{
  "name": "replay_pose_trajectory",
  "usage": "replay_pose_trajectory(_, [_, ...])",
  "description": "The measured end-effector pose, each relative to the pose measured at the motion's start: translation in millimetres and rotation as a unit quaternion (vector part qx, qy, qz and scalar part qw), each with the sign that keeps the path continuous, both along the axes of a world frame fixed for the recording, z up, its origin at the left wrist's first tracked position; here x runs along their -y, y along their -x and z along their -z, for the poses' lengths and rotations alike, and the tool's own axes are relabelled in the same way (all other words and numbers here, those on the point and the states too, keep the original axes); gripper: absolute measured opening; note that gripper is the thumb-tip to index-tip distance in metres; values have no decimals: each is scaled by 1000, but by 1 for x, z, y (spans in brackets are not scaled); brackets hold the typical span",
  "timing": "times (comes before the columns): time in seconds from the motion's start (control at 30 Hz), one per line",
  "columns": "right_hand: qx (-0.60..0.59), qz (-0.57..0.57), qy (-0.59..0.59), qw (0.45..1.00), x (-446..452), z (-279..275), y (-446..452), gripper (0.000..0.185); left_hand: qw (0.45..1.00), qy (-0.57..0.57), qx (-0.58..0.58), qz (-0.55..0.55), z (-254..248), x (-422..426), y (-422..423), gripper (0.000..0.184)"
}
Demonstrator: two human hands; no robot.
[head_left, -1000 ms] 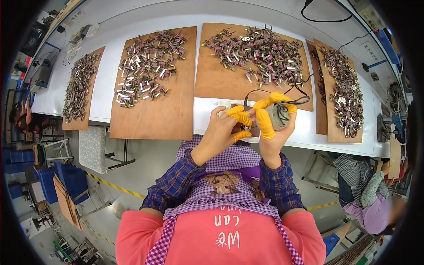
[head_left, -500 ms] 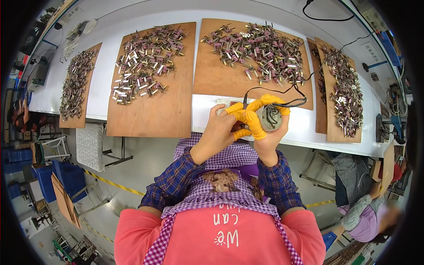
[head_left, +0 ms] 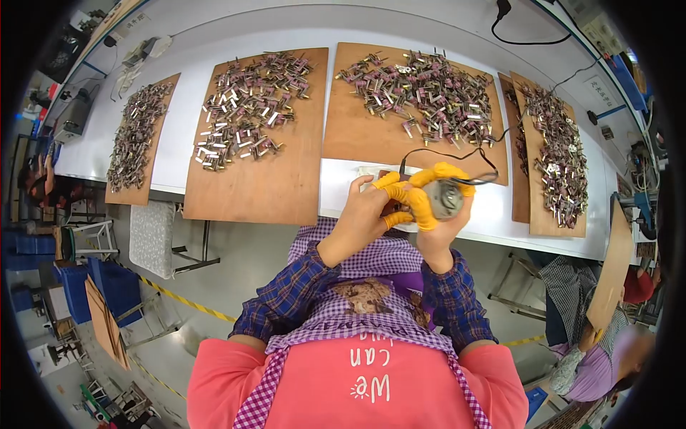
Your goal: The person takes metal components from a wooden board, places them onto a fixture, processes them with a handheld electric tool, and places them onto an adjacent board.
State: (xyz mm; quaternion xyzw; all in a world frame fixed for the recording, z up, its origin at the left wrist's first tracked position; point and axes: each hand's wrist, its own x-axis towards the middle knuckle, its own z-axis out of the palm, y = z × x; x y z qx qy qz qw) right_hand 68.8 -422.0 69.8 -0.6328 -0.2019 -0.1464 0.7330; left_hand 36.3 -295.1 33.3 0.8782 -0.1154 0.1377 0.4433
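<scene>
Yellow finger covers are on the fingers of both hands. My right hand [head_left: 443, 214] is wrapped round a grey-green rounded tool [head_left: 445, 199] with a black cable. My left hand [head_left: 368, 214] is closed in a pinch beside it, touching the right fingers; a small dark brown part shows between the hands, mostly hidden. Both hands are over the table's front edge, below a wooden board [head_left: 357, 143] that bears a heap of small metal pieces with pinkish parts [head_left: 443, 93].
More boards with such pieces lie left [head_left: 250, 193], far left [head_left: 136, 193] and right [head_left: 522, 193]. A black cable [head_left: 464, 154] loops above my hands. At the right, a person [head_left: 597, 365] in purple holds a wooden board [head_left: 614, 272]. A stool [head_left: 152, 239] stands front left.
The tool has tilted and shifted slightly within my right hand, with both hands staying close together. The person at the right has raised a wooden board into fuller view beside the table.
</scene>
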Motion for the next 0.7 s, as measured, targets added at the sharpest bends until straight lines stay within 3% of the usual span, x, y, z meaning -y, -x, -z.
replay_pose_trajectory(0.1, [-42, 28, -90, 995, 11, -8, -3, 50, 995, 95, -29, -14, -4, -8, 0, 22])
replay_pose_trajectory(0.2, [-73, 70, -89, 991, 21, -13, -9, 47, 990, -83, 19, -112, -7, -48, -8, 29])
replay_pose_trajectory(0.27, [-104, 111, -84, 985, 30, -16, -13, 44, 947, -239, 38, -214, 1, -86, -19, 22])
replay_pose_trajectory(0.33, [-99, 130, -68, 984, 40, -13, -16, 40, 891, -332, -36, -307, 1, -117, -21, 24])
replay_pose_trajectory(0.43, [-87, 186, -22, 978, 50, -6, -18, 31, 848, -393, -89, -345, 13, -147, -23, 29])
replay_pose_trajectory(0.6, [-98, 192, -30, 976, 50, -5, -18, 32, 885, -339, 78, -309, -10, -111, -55, 31])
replay_pose_trajectory(0.7, [-106, 169, -37, 979, 47, -6, -17, 35, 918, -289, 71, -261, -18, -82, -92, 34])
